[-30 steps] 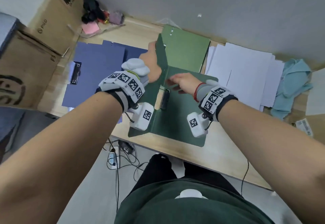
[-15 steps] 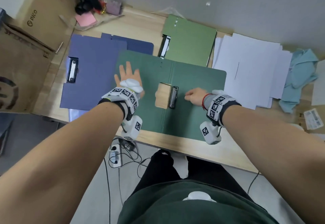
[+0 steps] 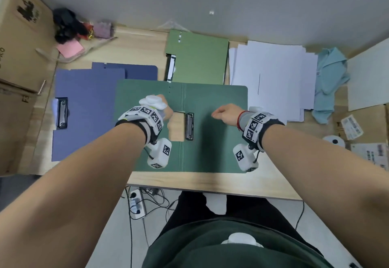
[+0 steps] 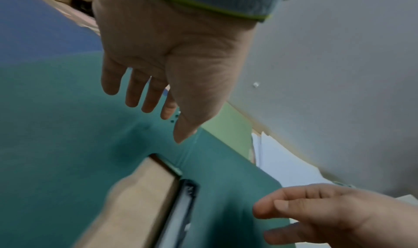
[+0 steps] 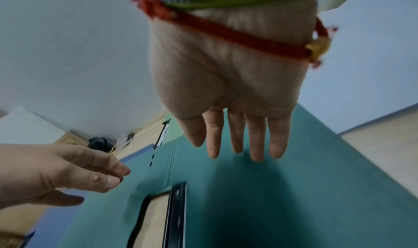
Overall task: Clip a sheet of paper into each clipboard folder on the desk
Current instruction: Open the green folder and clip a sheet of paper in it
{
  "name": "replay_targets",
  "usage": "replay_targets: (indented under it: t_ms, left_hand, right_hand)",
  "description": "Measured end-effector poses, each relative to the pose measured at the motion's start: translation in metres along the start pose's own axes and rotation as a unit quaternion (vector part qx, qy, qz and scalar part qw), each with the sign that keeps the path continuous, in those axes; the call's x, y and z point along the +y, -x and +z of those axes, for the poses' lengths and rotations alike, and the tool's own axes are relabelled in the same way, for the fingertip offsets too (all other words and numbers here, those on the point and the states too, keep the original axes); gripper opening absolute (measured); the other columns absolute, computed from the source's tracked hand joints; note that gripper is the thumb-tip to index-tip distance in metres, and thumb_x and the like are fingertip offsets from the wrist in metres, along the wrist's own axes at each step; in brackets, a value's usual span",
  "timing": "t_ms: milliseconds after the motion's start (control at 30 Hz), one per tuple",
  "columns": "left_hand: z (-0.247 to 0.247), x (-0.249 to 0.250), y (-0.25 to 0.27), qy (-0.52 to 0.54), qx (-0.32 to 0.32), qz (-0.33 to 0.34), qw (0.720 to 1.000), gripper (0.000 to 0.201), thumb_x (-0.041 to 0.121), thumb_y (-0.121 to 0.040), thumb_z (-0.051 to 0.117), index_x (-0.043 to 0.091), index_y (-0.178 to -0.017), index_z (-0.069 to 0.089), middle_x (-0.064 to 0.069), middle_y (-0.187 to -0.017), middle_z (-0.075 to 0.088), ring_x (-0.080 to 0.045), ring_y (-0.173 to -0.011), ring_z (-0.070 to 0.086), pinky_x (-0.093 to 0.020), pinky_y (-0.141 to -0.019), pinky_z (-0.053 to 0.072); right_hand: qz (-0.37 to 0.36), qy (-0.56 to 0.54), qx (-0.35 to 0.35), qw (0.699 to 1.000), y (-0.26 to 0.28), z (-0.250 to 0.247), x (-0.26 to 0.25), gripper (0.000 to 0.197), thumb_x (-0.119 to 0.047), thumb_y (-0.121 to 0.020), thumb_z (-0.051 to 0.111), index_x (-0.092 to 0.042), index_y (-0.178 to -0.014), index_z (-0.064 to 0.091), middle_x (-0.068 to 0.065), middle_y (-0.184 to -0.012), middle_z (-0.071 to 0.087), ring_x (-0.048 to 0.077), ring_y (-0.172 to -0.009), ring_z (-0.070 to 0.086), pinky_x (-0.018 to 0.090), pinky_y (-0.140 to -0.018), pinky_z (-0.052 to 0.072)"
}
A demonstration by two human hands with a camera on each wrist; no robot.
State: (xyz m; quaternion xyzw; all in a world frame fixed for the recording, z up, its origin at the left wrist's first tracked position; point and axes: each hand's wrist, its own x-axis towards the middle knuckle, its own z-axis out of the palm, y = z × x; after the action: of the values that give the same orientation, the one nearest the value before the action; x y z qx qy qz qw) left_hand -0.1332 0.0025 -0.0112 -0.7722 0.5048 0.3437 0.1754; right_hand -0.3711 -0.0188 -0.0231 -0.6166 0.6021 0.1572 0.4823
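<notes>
A dark green clipboard folder [image 3: 212, 150] lies open flat at the desk's front, its black clip [image 3: 189, 126] beside the spine and no paper in it. My left hand [image 3: 166, 109] hovers over the left cover, fingers [image 4: 135, 94] relaxed and empty. My right hand [image 3: 224, 113] hovers just right of the clip, fingers [image 5: 237, 137] hanging straight, holding nothing. A blue folder [image 3: 88, 112] lies open on the left with its own clip [image 3: 62, 113]. A light green folder [image 3: 200, 61] lies shut behind. The stack of white paper [image 3: 271, 78] sits at the right.
Cardboard boxes [image 3: 19, 61] stand against the desk's left end. A teal cloth [image 3: 330, 82] and printed slips [image 3: 351, 127] lie at the far right. Small clutter and a pink note [image 3: 70, 48] sit at the back left. The desk's front edge [image 3: 210, 185] runs just below the folder.
The dark green folder's cover swung over to the left and now lies flat. My left hand, which pressed on that cover, has lifted and drawn back toward the clip; the right hand also rose.
</notes>
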Motion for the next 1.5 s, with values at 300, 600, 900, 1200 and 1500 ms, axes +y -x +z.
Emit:
replay_targets:
  t_ms: [300, 600, 900, 1200, 1500]
  left_hand:
    - [-0.025, 0.151, -0.014, 0.027, -0.02, 0.107, 0.994, 0.045, 0.025, -0.096, 0.055, 0.012, -0.139, 0.051, -0.009, -0.136, 0.059, -0.026, -0.113, 0.06, -0.031, -0.097, 0.046]
    - [0.02, 0.24, -0.03, -0.022, -0.064, 0.156, 0.985, 0.065, 0.042, -0.088, 0.057, 0.026, -0.148, 0.038, -0.002, -0.146, 0.049, -0.025, -0.122, 0.056, -0.035, -0.1, 0.046]
    - [0.036, 0.258, -0.045, -0.058, -0.074, 0.154, 0.984, 0.061, 0.033, -0.095, 0.055, 0.018, -0.15, 0.034, -0.005, -0.153, 0.04, -0.026, -0.134, 0.046, -0.033, -0.103, 0.038]
    - [0.036, 0.254, -0.042, -0.092, -0.06, 0.165, 0.98, 0.058, 0.034, -0.094, 0.054, 0.021, -0.148, 0.037, -0.004, -0.15, 0.043, -0.028, -0.128, 0.05, -0.036, -0.099, 0.041]
    - [0.037, 0.251, -0.042, -0.065, -0.069, 0.159, 0.983, 0.06, 0.034, -0.094, 0.056, 0.02, -0.149, 0.037, -0.002, -0.151, 0.041, -0.027, -0.128, 0.049, -0.035, -0.098, 0.041]
  right_hand:
    - [0.133, -0.144, 0.191, 0.962, 0.002, -0.128, 0.086, 0.044, -0.016, -0.092, 0.056, 0.001, -0.132, 0.051, 0.018, -0.134, 0.056, 0.035, -0.115, 0.057, 0.037, -0.091, 0.049]
    - [0.193, -0.227, 0.165, 0.94, -0.017, -0.164, 0.16, 0.066, -0.021, -0.091, 0.06, -0.002, -0.146, 0.03, 0.017, -0.142, 0.046, 0.032, -0.125, 0.05, 0.029, -0.086, 0.039]
    - [0.158, -0.291, 0.121, 0.936, -0.036, -0.162, 0.162, 0.068, -0.029, -0.088, 0.068, 0.0, -0.142, 0.038, 0.008, -0.135, 0.051, 0.028, -0.114, 0.055, 0.029, -0.078, 0.041]
    - [0.004, -0.199, 0.112, 0.974, -0.023, -0.141, 0.126, 0.021, -0.03, -0.087, 0.066, -0.013, -0.099, 0.07, 0.007, -0.094, 0.069, 0.026, -0.088, 0.065, 0.031, -0.073, 0.053]
    - [0.154, -0.166, 0.23, 0.947, -0.04, -0.159, 0.169, 0.029, -0.041, -0.085, 0.062, -0.015, -0.072, 0.058, 0.003, -0.083, 0.052, 0.026, -0.088, 0.052, 0.026, -0.061, 0.041]
